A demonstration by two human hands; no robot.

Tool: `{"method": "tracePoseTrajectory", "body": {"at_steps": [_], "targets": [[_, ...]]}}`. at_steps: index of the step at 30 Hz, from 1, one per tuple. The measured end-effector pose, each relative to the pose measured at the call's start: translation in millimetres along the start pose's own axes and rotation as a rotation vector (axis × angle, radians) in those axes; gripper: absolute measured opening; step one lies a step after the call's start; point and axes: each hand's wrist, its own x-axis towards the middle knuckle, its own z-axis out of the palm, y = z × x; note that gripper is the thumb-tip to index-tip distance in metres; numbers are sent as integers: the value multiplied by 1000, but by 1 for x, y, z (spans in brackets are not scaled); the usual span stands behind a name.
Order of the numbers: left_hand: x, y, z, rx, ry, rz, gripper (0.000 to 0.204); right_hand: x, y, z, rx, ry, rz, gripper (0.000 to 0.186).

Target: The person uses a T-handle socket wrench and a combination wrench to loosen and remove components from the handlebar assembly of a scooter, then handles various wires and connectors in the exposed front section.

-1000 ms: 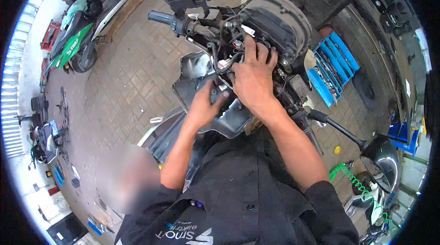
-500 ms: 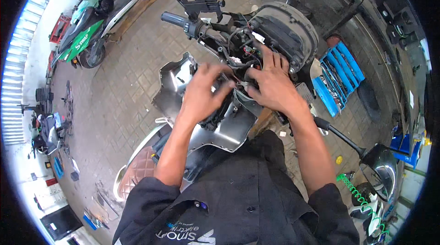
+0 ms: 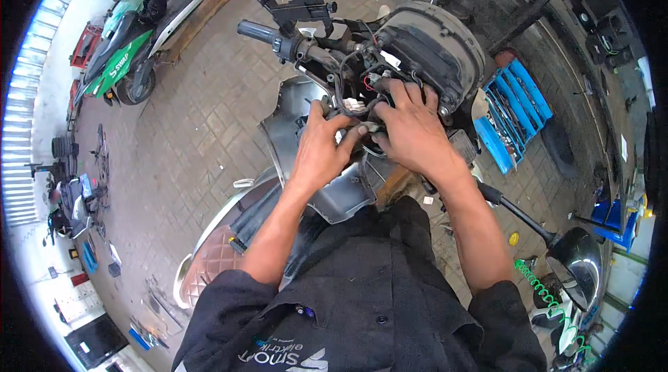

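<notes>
Working on a scooter's stripped front end, centre of view, just below the handlebar (image 3: 292, 42). Left hand (image 3: 321, 153) curling narrow, thumb and fingers pinching at a white connector (image 3: 353, 103) in the wiring (image 3: 362, 80); whether gripping it fully, cannot tell. Right hand (image 3: 412, 132) lying spread over the same bundle, fingertips pressing into black and red leads, palm down, nothing clearly held. Wiring hanging loose and tangled beneath the round grey headlight housing (image 3: 435, 45), cover off. Grey panel (image 3: 292, 118) sitting bare, just beside the left hand. Brown seat (image 3: 212, 261) showing lower left.

Standing on grey paving bricks (image 3: 188, 128), dusty and stained. Blue tool tray (image 3: 511, 111) lying open to the right, near the housing. Green coiled cable (image 3: 539, 285) and black mirror (image 3: 577, 268) showing lower right. Green-and-white scooter (image 3: 129, 45) parked upper left, well apart. Small parts and tools scattering along the left edge.
</notes>
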Motion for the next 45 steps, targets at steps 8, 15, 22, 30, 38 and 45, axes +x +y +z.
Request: {"method": "tracePoseTrajectory", "body": {"at_steps": [8, 15, 22, 30, 38, 45], "targets": [[-5, -6, 4, 2, 145, 137, 26, 8, -10, -1, 31, -23, 64, 38], [-17, 12, 23, -8, 223, -62, 27, 14, -25, -6, -225, -131, 27, 28], [-18, 12, 36, -120, 314, -71, 27, 15, -29, -2, -390, -156, -7, 25], [-18, 8, 35, -215, 289, -90, 30, 14, -28, -7, -360, -229, 6, 32], [-21, 4, 23, -349, 187, -127, 29, 15, -21, -11, -259, -258, 50, 40], [-19, -4, 24, -485, 223, -113, 29, 16, -16, -5, -232, -238, 54, 42]]}}
